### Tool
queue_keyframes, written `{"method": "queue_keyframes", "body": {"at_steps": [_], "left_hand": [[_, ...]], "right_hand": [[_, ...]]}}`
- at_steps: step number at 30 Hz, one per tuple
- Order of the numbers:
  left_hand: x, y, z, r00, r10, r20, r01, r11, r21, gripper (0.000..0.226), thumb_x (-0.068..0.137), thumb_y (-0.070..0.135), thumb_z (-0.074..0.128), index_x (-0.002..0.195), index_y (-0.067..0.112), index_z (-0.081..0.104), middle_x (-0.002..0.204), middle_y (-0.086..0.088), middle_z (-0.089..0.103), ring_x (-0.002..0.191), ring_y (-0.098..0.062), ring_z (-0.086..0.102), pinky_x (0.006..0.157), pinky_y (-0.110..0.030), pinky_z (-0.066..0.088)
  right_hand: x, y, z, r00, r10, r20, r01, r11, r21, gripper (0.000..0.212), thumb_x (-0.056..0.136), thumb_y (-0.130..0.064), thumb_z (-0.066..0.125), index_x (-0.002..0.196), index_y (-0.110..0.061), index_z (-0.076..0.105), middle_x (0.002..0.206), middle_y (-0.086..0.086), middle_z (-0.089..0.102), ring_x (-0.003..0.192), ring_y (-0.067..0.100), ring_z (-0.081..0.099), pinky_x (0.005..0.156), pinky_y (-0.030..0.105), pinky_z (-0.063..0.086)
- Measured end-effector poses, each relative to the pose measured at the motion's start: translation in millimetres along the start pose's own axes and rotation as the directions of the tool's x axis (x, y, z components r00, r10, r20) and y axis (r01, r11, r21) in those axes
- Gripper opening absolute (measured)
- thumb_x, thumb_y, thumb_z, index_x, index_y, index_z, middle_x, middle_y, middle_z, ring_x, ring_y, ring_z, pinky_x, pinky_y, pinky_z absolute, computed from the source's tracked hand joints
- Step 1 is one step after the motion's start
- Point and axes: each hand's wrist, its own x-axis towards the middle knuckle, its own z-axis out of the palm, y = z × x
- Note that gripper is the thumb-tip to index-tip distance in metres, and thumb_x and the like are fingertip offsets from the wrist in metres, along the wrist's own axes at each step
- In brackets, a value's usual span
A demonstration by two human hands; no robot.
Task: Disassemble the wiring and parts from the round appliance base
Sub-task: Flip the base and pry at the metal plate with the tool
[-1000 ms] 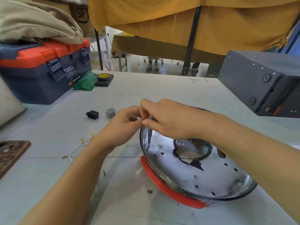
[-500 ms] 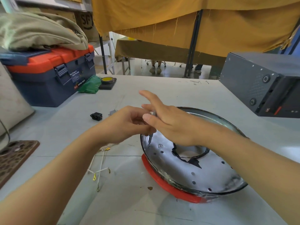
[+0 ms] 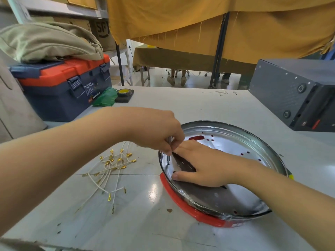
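Note:
The round appliance base [image 3: 253,140] is a shiny metal pan with a red rim, lying right of centre on the table. My left hand [image 3: 159,131] pinches a thin screwdriver [image 3: 169,151] held upright, its tip on a screw at the pan's left inner edge. My right hand [image 3: 199,165] lies flat inside the pan with straight fingers, pressing down on a dark part. A loose bundle of white wires with gold terminals [image 3: 110,169] lies on the table left of the pan.
A blue and orange toolbox [image 3: 61,87] with a beige cloth on top stands at the back left. Beside it are a green rag [image 3: 105,97] and a yellow tape roll [image 3: 124,92]. A dark grey metal case [image 3: 293,93] sits at the back right.
The screwdriver has passed from my right hand to my left. My right hand dropped flat into the pan. The view shifted, bringing the wire bundle closer.

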Motion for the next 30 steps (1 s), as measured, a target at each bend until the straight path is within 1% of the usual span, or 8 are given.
{"method": "queue_keyframes", "body": {"at_steps": [3,10,14,17,22,24,27,30], "left_hand": [[1.8,1.8,0.2,1.000,0.027,0.003,-0.027,0.996,0.089,0.012,0.090,0.034,0.060,0.080,0.027,0.058,0.063,0.017,0.049,0.062,0.005,0.046,0.062,-0.015,0.038],[-4.3,-3.8,3.5,1.000,0.005,-0.029,-0.004,0.999,0.040,0.017,0.090,0.038,0.057,0.081,0.024,0.060,0.063,0.015,0.049,0.071,0.018,0.043,0.061,-0.016,0.036],[-1.0,-1.1,1.4,0.997,-0.076,-0.026,0.075,0.996,-0.039,0.017,0.089,0.035,0.061,0.076,0.023,0.063,0.066,0.012,0.056,0.063,0.000,0.051,0.061,-0.020,0.040],[4.1,-0.2,0.1,0.989,-0.147,-0.013,0.146,0.987,-0.073,0.024,0.087,0.035,0.064,0.065,0.026,0.057,0.062,0.012,0.054,0.060,-0.003,0.049,0.055,-0.020,0.034],[8.9,-1.3,1.8,0.971,-0.237,-0.021,0.233,0.965,-0.118,0.030,0.086,0.037,0.064,0.073,0.010,0.066,0.060,0.005,0.055,0.057,-0.008,0.047,0.053,-0.021,0.035],[6.1,-1.2,2.2,0.973,-0.229,-0.017,0.225,0.967,-0.115,0.029,0.086,0.038,0.064,0.073,0.012,0.066,0.062,0.004,0.057,0.059,-0.009,0.048,0.054,-0.021,0.035],[1.7,0.3,0.5,0.984,-0.178,-0.014,0.178,0.984,0.010,0.025,0.088,0.042,0.060,0.075,0.020,0.062,0.068,0.008,0.056,0.069,-0.008,0.052,0.057,-0.020,0.036],[2.5,5.1,1.3,0.996,-0.094,0.007,0.088,0.955,0.283,0.022,0.092,0.043,0.052,0.091,0.024,0.062,0.079,0.007,0.054,0.082,-0.015,0.056,0.063,-0.026,0.041]], "right_hand": [[-2.1,-0.8,2.5,0.999,-0.013,-0.042,0.012,0.999,-0.032,0.054,0.091,-0.059,0.041,0.125,-0.018,0.048,0.125,-0.004,0.044,0.114,0.013,0.034,0.102,0.032,0.034],[-2.9,-1.8,4.7,0.999,-0.002,-0.033,0.000,0.998,-0.069,0.065,0.092,-0.062,0.035,0.141,-0.020,0.036,0.140,-0.007,0.037,0.122,0.011,0.028,0.105,0.029,0.031],[-2.8,-1.5,5.6,1.000,0.004,-0.026,-0.005,0.997,-0.071,0.067,0.092,-0.063,0.033,0.143,-0.019,0.035,0.144,-0.007,0.034,0.125,0.012,0.027,0.107,0.032,0.031],[-3.0,-0.6,6.6,1.000,0.006,-0.030,-0.008,0.998,-0.065,0.069,0.091,-0.064,0.032,0.142,-0.018,0.035,0.144,-0.006,0.034,0.124,0.012,0.027,0.107,0.031,0.031],[-3.7,0.7,7.1,0.999,-0.002,-0.035,0.000,0.999,-0.054,0.070,0.091,-0.064,0.034,0.142,-0.017,0.036,0.152,-0.007,0.027,0.129,0.011,0.023,0.107,0.029,0.026],[-3.5,1.2,6.9,1.000,-0.001,-0.030,0.000,0.999,-0.052,0.071,0.091,-0.065,0.033,0.144,-0.017,0.034,0.154,-0.007,0.024,0.131,0.011,0.021,0.109,0.029,0.025],[-2.6,2.0,7.4,1.000,0.010,-0.020,-0.011,0.998,-0.059,0.074,0.091,-0.065,0.032,0.148,-0.018,0.027,0.157,-0.006,0.019,0.135,0.011,0.017,0.110,0.029,0.022],[-2.3,2.6,7.7,0.999,0.004,-0.032,-0.006,0.998,-0.065,0.073,0.091,-0.065,0.033,0.147,-0.019,0.028,0.155,-0.006,0.022,0.133,0.011,0.018,0.109,0.027,0.022]]}}
